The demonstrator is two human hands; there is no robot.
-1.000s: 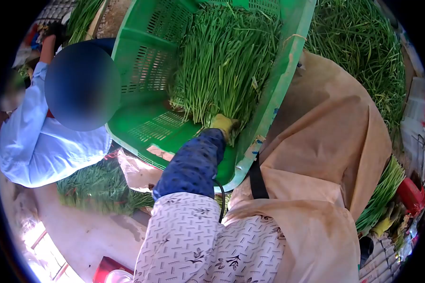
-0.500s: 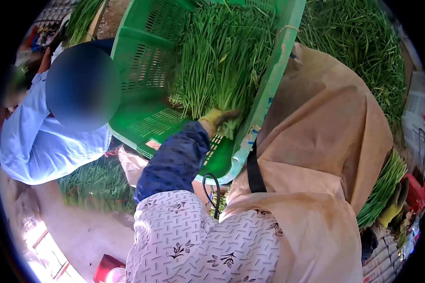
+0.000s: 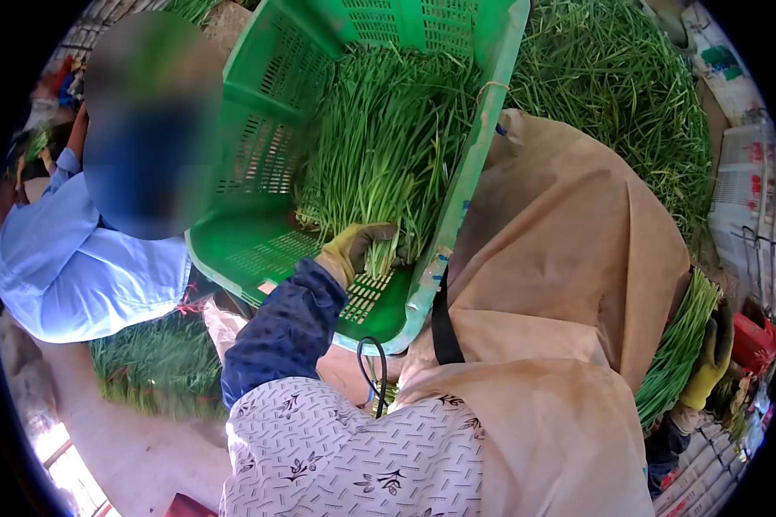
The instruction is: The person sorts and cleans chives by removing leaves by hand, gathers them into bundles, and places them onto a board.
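Head view. Left hand (image 3: 353, 246), gloved, centre of frame: fingers curled closed round the stem ends of a bunch (image 3: 379, 258). Bunch lies inside the crate (image 3: 422, 297), near its right wall, leaves toward top of frame among the other greens (image 3: 388, 129). Low grip probably keeps the stem ends together; leaves run mostly one way, presumably so they lie flat. Crate mouth faces the wearer, likely for easy reach. Right hand (image 3: 707, 370), gloved, lower right edge, by a bundle (image 3: 677, 353); contact and finger closure: cannot tell. Apron (image 3: 569, 250) right of centre. Left fingertips partly hidden by stems. Crate's far end cut off by frame top. Co-worker (image 3: 121, 284), left, head blurred out.
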